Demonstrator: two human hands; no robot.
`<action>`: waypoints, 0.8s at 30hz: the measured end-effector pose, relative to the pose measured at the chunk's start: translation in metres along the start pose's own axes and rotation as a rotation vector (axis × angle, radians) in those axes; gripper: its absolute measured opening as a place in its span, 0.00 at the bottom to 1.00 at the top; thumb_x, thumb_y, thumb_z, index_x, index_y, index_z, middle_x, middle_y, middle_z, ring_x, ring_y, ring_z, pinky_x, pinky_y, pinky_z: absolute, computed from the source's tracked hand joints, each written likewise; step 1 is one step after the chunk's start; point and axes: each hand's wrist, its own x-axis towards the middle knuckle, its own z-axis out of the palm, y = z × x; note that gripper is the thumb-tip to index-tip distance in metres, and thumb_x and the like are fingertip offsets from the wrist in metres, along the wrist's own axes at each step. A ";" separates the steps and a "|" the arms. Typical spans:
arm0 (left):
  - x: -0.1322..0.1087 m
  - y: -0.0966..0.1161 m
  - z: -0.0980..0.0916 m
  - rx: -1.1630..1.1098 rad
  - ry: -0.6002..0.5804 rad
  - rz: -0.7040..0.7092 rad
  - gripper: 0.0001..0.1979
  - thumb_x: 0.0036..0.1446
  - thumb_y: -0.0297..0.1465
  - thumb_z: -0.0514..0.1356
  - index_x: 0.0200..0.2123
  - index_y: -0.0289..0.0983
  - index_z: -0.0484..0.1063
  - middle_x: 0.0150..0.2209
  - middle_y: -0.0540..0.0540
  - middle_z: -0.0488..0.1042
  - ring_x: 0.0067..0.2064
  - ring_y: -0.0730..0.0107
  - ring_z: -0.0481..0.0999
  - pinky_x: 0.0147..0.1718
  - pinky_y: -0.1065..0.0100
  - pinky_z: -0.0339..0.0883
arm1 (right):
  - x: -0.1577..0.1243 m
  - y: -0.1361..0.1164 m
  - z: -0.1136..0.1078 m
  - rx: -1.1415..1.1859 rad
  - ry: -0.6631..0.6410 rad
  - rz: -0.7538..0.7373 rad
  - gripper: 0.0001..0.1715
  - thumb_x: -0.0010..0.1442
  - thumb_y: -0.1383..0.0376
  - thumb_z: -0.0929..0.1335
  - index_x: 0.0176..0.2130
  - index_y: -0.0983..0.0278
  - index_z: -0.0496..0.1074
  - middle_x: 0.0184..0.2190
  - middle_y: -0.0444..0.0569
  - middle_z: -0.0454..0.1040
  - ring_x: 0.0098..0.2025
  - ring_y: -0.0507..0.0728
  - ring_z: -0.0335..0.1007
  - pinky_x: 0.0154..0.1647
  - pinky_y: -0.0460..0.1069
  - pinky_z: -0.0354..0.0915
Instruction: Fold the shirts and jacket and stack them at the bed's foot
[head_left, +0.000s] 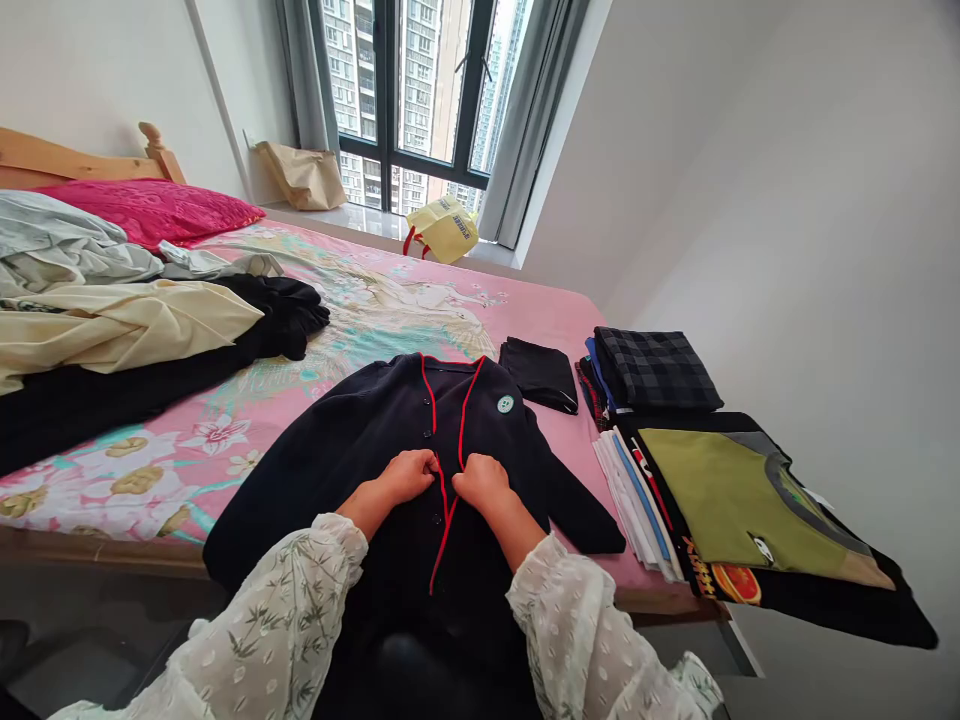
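Observation:
A dark navy cardigan (360, 420) with red trim along its front edges lies spread on the bed, its lower part hanging toward me. A round pale green badge (505, 404) sits on its chest. My left hand (409, 475) pinches the button-side front edge, where several dark buttons show. The opposite red-trimmed edge is gripped by my right hand (480, 480), close beside the left. Between the hands the two edges are slightly apart, and they meet a little lower down. My fingertips are partly hidden by the hands themselves.
Folded black cloth (540, 372) lies beyond the cardigan. At the right edge stand stacked folded clothes, with a checked garment (660, 365) and an olive shirt (705, 490) on top. Loose clothes (127, 325) heap at left. A yellow bag (446, 230) sits by the window.

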 end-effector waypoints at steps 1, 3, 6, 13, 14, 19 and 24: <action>-0.001 0.000 0.001 -0.021 0.020 -0.001 0.08 0.45 0.23 0.59 0.29 0.40 0.74 0.26 0.53 0.73 0.30 0.73 0.71 0.29 0.72 0.58 | -0.001 0.005 0.000 0.048 0.015 0.014 0.14 0.50 0.65 0.65 0.36 0.67 0.74 0.38 0.60 0.77 0.43 0.64 0.74 0.39 0.51 0.66; -0.001 0.002 0.002 -0.069 0.069 -0.002 0.07 0.46 0.24 0.58 0.29 0.39 0.74 0.26 0.53 0.73 0.30 0.72 0.71 0.30 0.72 0.59 | -0.002 0.017 0.001 0.153 0.041 0.042 0.11 0.53 0.65 0.63 0.33 0.65 0.73 0.32 0.55 0.77 0.38 0.60 0.75 0.35 0.49 0.66; 0.001 0.009 0.005 -0.158 0.147 0.008 0.07 0.49 0.27 0.58 0.33 0.39 0.74 0.28 0.52 0.75 0.31 0.73 0.72 0.32 0.73 0.62 | -0.002 0.029 0.002 0.302 0.054 0.074 0.10 0.54 0.64 0.61 0.28 0.63 0.70 0.24 0.48 0.74 0.29 0.55 0.73 0.27 0.45 0.64; 0.003 0.013 0.032 -0.234 0.222 -0.003 0.07 0.49 0.26 0.57 0.32 0.37 0.74 0.29 0.50 0.75 0.31 0.71 0.73 0.33 0.71 0.64 | -0.002 0.030 0.010 0.609 0.020 0.078 0.05 0.51 0.64 0.63 0.27 0.64 0.67 0.18 0.42 0.68 0.18 0.49 0.65 0.16 0.42 0.59; 0.002 0.011 0.036 -0.233 0.227 0.001 0.07 0.49 0.26 0.57 0.32 0.37 0.74 0.30 0.50 0.75 0.32 0.71 0.73 0.34 0.71 0.64 | -0.003 0.028 0.013 0.654 0.009 0.064 0.05 0.52 0.65 0.63 0.28 0.64 0.67 0.19 0.42 0.69 0.18 0.49 0.65 0.16 0.41 0.60; 0.000 0.005 0.040 -0.246 0.236 0.028 0.07 0.48 0.26 0.57 0.30 0.37 0.74 0.28 0.51 0.74 0.31 0.72 0.72 0.33 0.72 0.62 | -0.002 0.010 0.030 0.814 -0.046 -0.016 0.10 0.54 0.69 0.61 0.36 0.65 0.70 0.27 0.45 0.73 0.24 0.49 0.70 0.19 0.41 0.65; -0.007 0.005 0.033 -0.312 0.219 0.060 0.09 0.50 0.27 0.55 0.33 0.38 0.74 0.30 0.51 0.76 0.33 0.72 0.73 0.35 0.73 0.65 | -0.014 0.010 0.028 0.843 -0.001 -0.065 0.18 0.52 0.73 0.61 0.43 0.64 0.69 0.35 0.47 0.75 0.32 0.50 0.72 0.31 0.44 0.69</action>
